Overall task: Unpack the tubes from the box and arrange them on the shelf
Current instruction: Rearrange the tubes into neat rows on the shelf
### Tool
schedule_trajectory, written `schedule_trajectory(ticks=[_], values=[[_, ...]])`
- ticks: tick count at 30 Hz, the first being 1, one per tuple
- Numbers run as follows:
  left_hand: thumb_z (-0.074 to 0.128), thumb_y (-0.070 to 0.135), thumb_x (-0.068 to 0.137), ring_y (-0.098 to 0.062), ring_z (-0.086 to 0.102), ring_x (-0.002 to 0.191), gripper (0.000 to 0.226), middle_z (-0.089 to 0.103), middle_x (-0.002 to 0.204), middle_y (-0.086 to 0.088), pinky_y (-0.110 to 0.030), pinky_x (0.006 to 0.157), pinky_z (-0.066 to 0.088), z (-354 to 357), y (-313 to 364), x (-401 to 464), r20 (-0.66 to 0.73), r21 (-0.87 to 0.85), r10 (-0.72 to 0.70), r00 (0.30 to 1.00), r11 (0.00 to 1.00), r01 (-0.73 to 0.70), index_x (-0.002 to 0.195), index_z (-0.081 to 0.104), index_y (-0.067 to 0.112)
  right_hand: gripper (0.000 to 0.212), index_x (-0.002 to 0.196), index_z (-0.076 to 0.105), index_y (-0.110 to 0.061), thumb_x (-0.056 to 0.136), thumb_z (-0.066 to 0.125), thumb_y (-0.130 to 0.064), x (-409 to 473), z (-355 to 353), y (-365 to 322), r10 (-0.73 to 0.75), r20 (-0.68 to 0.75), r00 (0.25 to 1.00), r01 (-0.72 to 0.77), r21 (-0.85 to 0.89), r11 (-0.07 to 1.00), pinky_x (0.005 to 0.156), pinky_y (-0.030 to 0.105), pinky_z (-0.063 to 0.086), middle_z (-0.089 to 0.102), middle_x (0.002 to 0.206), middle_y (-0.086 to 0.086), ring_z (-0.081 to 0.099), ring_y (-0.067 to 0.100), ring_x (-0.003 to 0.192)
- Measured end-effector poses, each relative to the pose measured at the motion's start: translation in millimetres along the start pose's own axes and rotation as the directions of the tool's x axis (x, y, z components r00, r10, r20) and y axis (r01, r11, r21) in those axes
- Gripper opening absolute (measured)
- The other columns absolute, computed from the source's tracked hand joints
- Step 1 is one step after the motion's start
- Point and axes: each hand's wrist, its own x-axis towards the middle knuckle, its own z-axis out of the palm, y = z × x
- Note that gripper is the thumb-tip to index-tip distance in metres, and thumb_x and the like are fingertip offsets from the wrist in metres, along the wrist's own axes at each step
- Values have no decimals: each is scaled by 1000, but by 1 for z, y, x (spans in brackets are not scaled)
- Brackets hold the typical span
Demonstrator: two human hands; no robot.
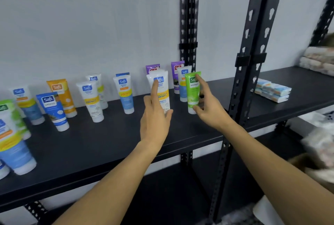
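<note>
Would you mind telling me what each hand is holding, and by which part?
The left hand holds the white tube near its cap end; the right hand holds the green tube by its side.

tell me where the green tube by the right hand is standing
In the head view the green tube stands upright on the black shelf, right of the white and yellow tube and just left of the black upright post, held by the right hand.
</note>
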Motion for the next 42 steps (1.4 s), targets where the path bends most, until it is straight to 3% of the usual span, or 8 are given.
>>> schedule_trajectory(ticks=[9,15,22,27,32,37,42], values=[[70,10,89,-24,58,115,100,37,137,-8,-45,87,57,27,-1,10,4,11,-9,1000,1000,9,152,-1,39,96,153,4,-50,93,55,5,8,3,19,-14,9,1000,13,62,998,107,31,46,40,153,-10,51,9,129],[70,7,88,-25,60,108,100,38,128,-8,-47,89,56,38,-12,7,64,13,-15,998,1000,14,151,0,41,91,156,9,-42,93,57,3,7,5,30,-42,-43,998,47,117,992,96,7,44,41,150,-17,51,2,126],[70,5,88,-20,50,125,98,35,138,-7,-38,102,46,42,-16,8,80,-22,-22,997,999,24,154,3,33,90,156,15,-40,91,58,4,4,11,38,-35,-63,997,47,192,980,86,4,44,47,141,-19,52,-10,118],[72,6,87,-22,49,127,100,34,140,-7,-41,103,45,42,-13,8,89,2,-23,996,1000,23,154,3,32,90,156,17,-40,89,59,4,2,12,39,-25,-98,995,46,221,974,85,2,42,46,143,-18,48,-16,117],[73,13,87,-27,53,123,102,35,142,-9,-45,98,49,43,-11,9,98,100,-37,995,995,27,154,-1,34,92,154,17,-43,86,60,2,4,18,44,-11,-183,983,46,189,981,84,13,51,49,141,-15,56,-2,114],[74,16,87,-30,57,115,103,38,138,-11,-46,90,52,43,-13,7,68,172,-16,998,985,4,153,-3,34,97,150,14,-54,83,61,-2,4,20,48,-4,-157,988,19,97,995,83,34,59,54,133,-12,62,4,102],[74,17,87,-29,56,118,103,38,139,-12,-46,93,51,45,-13,7,58,177,-13,998,984,2,153,-3,34,95,151,15,-52,85,57,2,5,20,49,-4,-164,986,25,123,992,91,40,56,51,136,-8,59,8,111]])
